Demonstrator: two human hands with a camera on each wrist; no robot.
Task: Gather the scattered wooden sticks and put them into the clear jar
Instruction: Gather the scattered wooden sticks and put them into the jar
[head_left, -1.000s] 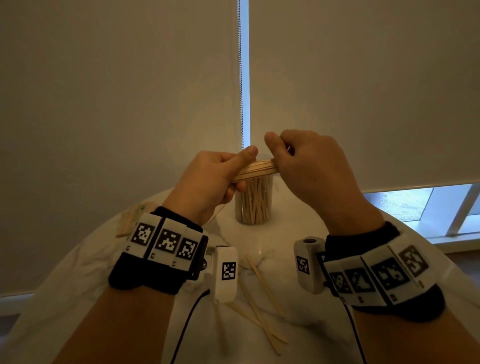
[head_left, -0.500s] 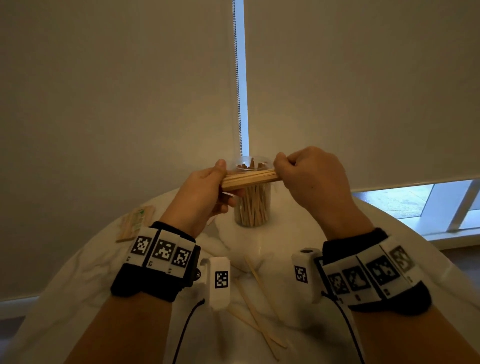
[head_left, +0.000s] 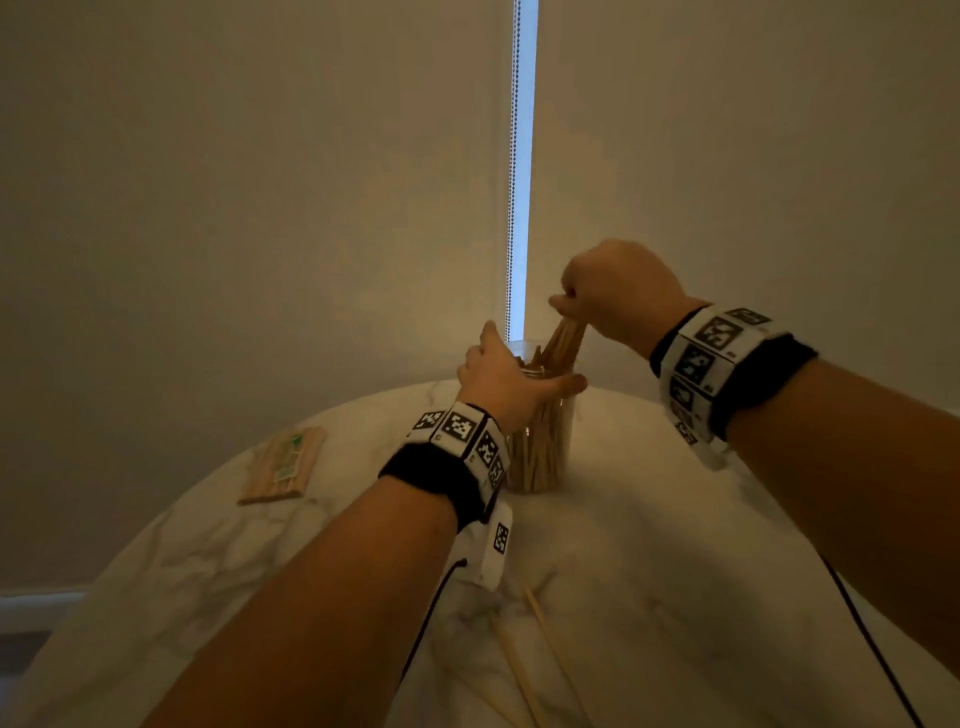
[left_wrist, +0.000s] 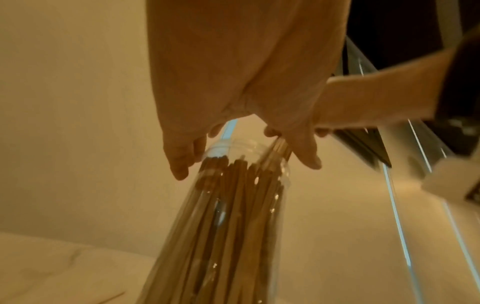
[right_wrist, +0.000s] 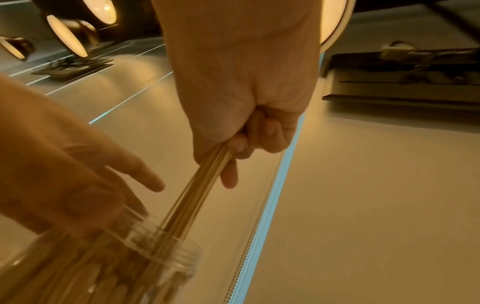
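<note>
Our right hand (head_left: 621, 291), fingers (right_wrist: 259, 133) curled tight round a bundle of sticks (head_left: 563, 343), fed them slantwise into the clear jar (head_left: 543, 457) on the table (head_left: 675, 545) while our left hand (head_left: 506, 382) clasped its neck between thumb and fingers; the jar was crowded (other sticks (head_left: 540, 618) lay loose nearer us), so tips risked snagging and spilling.

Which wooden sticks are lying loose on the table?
The few loose sticks at the near edge; others stand in the jar or form the bundle in the right hand.
</note>
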